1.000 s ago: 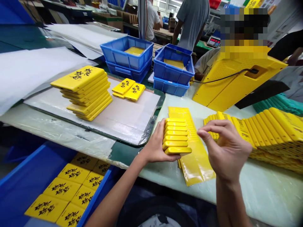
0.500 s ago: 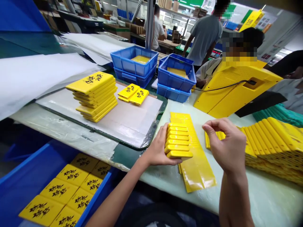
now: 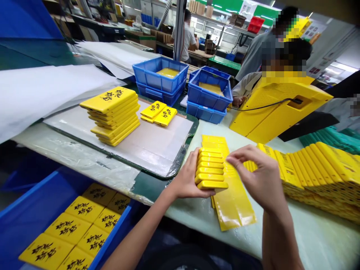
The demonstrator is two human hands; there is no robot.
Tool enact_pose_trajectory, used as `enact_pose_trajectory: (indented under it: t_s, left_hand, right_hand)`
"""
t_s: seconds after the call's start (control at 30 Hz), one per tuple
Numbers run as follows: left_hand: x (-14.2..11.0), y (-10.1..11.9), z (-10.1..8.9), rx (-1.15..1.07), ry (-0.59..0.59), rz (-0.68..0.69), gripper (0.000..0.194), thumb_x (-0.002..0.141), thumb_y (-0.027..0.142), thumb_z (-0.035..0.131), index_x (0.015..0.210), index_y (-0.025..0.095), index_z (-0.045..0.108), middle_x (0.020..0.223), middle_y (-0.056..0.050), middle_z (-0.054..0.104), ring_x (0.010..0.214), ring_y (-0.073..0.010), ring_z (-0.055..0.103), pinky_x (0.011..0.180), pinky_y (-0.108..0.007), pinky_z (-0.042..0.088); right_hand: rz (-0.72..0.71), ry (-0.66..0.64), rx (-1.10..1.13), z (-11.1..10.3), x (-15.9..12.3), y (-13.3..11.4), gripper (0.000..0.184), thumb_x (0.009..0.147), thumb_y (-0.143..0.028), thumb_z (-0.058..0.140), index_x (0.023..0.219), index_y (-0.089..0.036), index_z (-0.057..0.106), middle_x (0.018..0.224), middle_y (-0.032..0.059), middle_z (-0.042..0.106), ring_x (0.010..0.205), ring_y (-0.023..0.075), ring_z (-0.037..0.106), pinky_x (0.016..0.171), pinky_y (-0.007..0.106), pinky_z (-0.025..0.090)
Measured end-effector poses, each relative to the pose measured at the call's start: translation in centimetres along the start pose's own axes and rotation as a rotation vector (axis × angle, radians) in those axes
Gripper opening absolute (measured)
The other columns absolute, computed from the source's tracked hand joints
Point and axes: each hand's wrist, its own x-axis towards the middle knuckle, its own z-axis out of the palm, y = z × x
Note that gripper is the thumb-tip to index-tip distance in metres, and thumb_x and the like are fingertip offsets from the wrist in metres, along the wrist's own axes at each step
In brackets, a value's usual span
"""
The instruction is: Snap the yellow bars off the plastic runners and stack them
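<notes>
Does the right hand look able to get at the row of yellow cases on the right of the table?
Probably yes: the right hand is close beside the row of yellow cases, and nothing seems to stand between them.

We're on a busy factory floor here: stacked blue plastic crates (image 3: 160, 75), piles of glossy yellow printed cases (image 3: 109, 108), a worker in a white shirt (image 3: 185, 39), long pale tables (image 3: 309, 240).

Black brush-style calligraphy, characters not clearly legible, on the top stacked yellow case (image 3: 108, 98) and the yellow cases in the blue bin (image 3: 46, 251); small print on the row of yellow cases (image 3: 284, 165) at right, too small to read.
</notes>
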Motion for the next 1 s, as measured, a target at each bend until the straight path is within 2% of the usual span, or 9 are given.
enact_pose_trajectory:
  t_s: [0.1,0.2,0.27,0.43,0.57,0.67,0.73,0.9,1.0]
  left_hand:
    - [-0.1,0.2,-0.1,-0.028,0.000,-0.032,0.142,0.064,0.068,0.086,0.164,0.008,0.004,0.165,-0.032,0.023,0.158,-0.0474,0.024,0.129,-0.063,0.028]
    - [-0.1,0.4,-0.2,-0.043,-0.002,-0.041,0.142,0.064,0.068,0.086,0.164,0.008,0.005,0.164,-0.031,0.026,0.156,-0.0465,0.029,0.128,-0.062,0.031]
    - [-0.1,0.5,-0.3,-0.040,0.001,-0.029,0.142,0.064,0.067,0.086,0.164,0.008,0.004,0.163,-0.031,0.027,0.155,-0.0456,0.031,0.129,-0.062,0.029]
    - [0.0,0.5,-0.3,-0.030,0.012,-0.021,0.141,0.064,0.066,0.088,0.164,0.010,0.007,0.164,-0.029,0.026,0.157,-0.0452,0.026,0.131,-0.062,0.025]
    - [0.1,0.6,-0.3,-0.025,-0.022,-0.065,0.134,0.061,0.062,0.088,0.162,0.010,0.017,0.162,-0.028,0.026,0.156,-0.0474,0.029,0.129,-0.062,0.029]
    - [0.1,0.6,-0.3,-0.039,-0.002,-0.066,0.138,0.060,0.061,0.088,0.163,0.009,0.011,0.159,-0.028,0.031,0.153,-0.0464,0.033,0.127,-0.063,0.033]
    - [0.1,0.6,-0.3,-0.045,0.016,-0.049,0.140,0.062,0.061,0.088,0.163,0.011,0.005,0.157,-0.028,0.034,0.151,-0.0450,0.036,0.126,-0.063,0.034]
    - [0.0,0.4,-0.3,-0.036,0.037,0.030,0.139,0.063,0.065,0.089,0.164,0.015,0.008,0.162,-0.027,0.029,0.156,-0.0458,0.029,0.130,-0.063,0.028]
    - [0.0,0.3,-0.2,-0.036,0.023,-0.007,0.141,0.063,0.066,0.088,0.164,0.013,0.005,0.161,-0.029,0.030,0.155,-0.0470,0.030,0.128,-0.065,0.028]
  right_hand:
    - [0.027,-0.246,0.193,1.3,-0.7,-1.1,0.005,0.092,-0.016,0.077,0.092,-0.021,0.077,0.093,0.0020,0.070,0.086,0.0157,0.066,0.079,0.030,0.050]
    - [0.046,-0.314,0.122,2.1,-1.3,-1.3,0.012,0.095,-0.011,0.069,0.084,-0.017,0.068,0.088,0.0020,0.065,0.084,0.0157,0.062,0.076,0.031,0.047]
    - [0.023,-0.260,-0.003,1.7,-1.2,-0.7,0.015,0.096,-0.008,0.064,0.083,-0.016,0.064,0.087,0.0025,0.063,0.083,0.0163,0.060,0.075,0.032,0.045]
    - [0.015,0.220,-0.107,1.0,-0.3,-0.2,0.009,0.096,-0.014,0.070,0.086,-0.016,0.070,0.088,0.0034,0.066,0.079,0.0160,0.060,0.075,0.032,0.047]
    - [0.049,-0.156,0.202,2.8,-0.3,-1.6,0.006,0.091,-0.015,0.077,0.091,-0.021,0.078,0.092,0.0019,0.069,0.087,0.0161,0.065,0.080,0.031,0.049]
    - [0.061,-0.263,0.098,3.4,-0.3,-1.5,0.010,0.093,-0.012,0.070,0.085,-0.017,0.073,0.090,0.0035,0.067,0.085,0.0177,0.063,0.077,0.033,0.047]
    - [0.034,-0.240,-0.065,2.4,0.0,-0.5,0.015,0.094,-0.010,0.063,0.082,-0.015,0.067,0.087,0.0049,0.065,0.082,0.0190,0.061,0.074,0.035,0.045]
    - [0.068,0.276,-0.292,-1.5,1.4,1.6,0.010,0.094,-0.020,0.070,0.085,-0.016,0.071,0.086,0.0047,0.067,0.073,0.0168,0.058,0.067,0.033,0.044]
    - [0.059,0.027,-0.009,-0.8,1.6,1.0,0.007,0.093,-0.022,0.075,0.087,-0.020,0.077,0.090,0.0030,0.071,0.078,0.0157,0.064,0.064,0.029,0.047]
